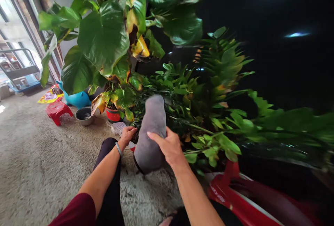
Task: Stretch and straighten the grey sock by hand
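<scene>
My right hand [171, 146] is closed on the right side of a long, soft grey pad [152, 132], shaped like a shoe sole, with its thumb lying across the front. The pad stands nearly upright above the floor, a dark edge showing along its rim. Just left of it, my left hand [127, 136] has its fingers drawn together at the dark leaves. What these fingertips hold, if anything, is hidden. Behind that hand lies a white perforated piece [118, 127]. Green leafy plants [180, 90] crowd close behind the pad.
A large-leaved plant [104, 38] rises from a red pot [113, 114]. Left of it are a grey bowl [84, 116], a red stool [57, 111] and a blue toy [77, 99]. A red and white object [242, 196] lies at lower right. A trolley [21, 72] stands far left.
</scene>
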Tool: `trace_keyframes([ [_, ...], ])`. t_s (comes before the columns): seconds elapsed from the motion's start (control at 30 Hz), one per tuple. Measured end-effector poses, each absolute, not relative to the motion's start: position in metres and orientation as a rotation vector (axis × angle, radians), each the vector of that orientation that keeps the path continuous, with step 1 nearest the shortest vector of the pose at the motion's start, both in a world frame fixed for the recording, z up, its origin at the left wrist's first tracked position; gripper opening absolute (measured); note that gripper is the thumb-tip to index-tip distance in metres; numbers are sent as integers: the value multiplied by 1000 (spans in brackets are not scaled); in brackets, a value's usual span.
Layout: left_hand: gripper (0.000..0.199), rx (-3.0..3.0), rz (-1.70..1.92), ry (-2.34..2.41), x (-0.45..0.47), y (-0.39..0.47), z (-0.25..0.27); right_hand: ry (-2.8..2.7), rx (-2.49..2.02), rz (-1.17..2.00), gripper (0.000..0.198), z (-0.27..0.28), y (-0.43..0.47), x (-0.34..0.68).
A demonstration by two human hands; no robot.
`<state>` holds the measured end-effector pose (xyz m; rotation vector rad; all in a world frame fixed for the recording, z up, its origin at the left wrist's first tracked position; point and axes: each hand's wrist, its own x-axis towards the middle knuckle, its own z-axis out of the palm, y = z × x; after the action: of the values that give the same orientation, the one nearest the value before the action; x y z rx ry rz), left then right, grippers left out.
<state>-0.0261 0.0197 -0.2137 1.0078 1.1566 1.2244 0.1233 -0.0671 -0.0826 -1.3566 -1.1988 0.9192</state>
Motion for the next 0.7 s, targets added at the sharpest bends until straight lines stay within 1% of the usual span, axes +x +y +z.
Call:
trace_keyframes([
  [0.1,40,1034,1229,1177,-30,25,-219,-1114,-1458,1071,34,-120,-90,133],
  [0.2,38,1071,1220,1209,-31,27,-223,-929,-1445,1177,34,-123,-117,147],
  [0.23,38,1087,1216,1222,-31,27,-223,-848,-1425,1135,36,-115,-120,152],
  [0.37,38,1192,1233,1275,-29,23,-218,-626,-1291,780,45,-72,-96,168],
  [0.4,38,1226,1246,1287,-29,22,-214,-606,-1251,756,45,-66,-86,168],
  [0.47,38,1285,1277,1311,-32,20,-205,-580,-1203,839,41,-65,-72,163],
  [0.53,37,1317,1305,1337,-36,19,-197,-605,-1234,1034,36,-74,-72,153],
  [0.63,36,1308,1319,1377,-42,17,-191,-807,-1285,1335,33,-84,-95,134],
  [0.7,35,1274,1305,1398,-44,15,-191,-1001,-1222,1384,35,-77,-108,123],
])
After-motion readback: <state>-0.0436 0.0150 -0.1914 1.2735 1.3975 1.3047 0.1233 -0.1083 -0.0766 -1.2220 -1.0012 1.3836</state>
